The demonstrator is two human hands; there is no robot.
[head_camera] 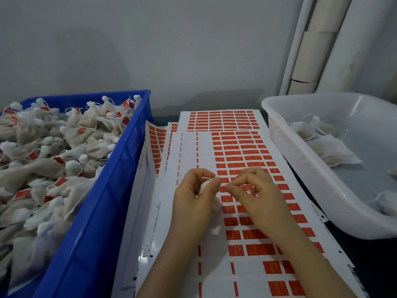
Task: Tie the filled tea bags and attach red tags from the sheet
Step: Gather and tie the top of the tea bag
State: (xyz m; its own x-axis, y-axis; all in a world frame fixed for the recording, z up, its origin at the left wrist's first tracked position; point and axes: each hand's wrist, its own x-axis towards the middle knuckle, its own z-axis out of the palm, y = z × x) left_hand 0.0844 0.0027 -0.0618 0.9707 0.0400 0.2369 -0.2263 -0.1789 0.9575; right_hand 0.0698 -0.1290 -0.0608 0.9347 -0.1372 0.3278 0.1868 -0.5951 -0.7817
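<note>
While the left hand [194, 196] clutches a soft, light tea bag [204, 187] over the tag sheet [247, 160], the right hand [251, 190] pinches its thin string [223, 184] — best held at the gathered neck.

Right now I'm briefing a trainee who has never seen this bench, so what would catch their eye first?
Probably the sheet of red tags down the middle, partly stripped bare along its left. Next, the blue crate on the left, heaped with tied, tagged tea bags. Over the sheet, the left hand grips a white tea bag while the right hand pinches at its top; a white tub sits on the right.
</note>
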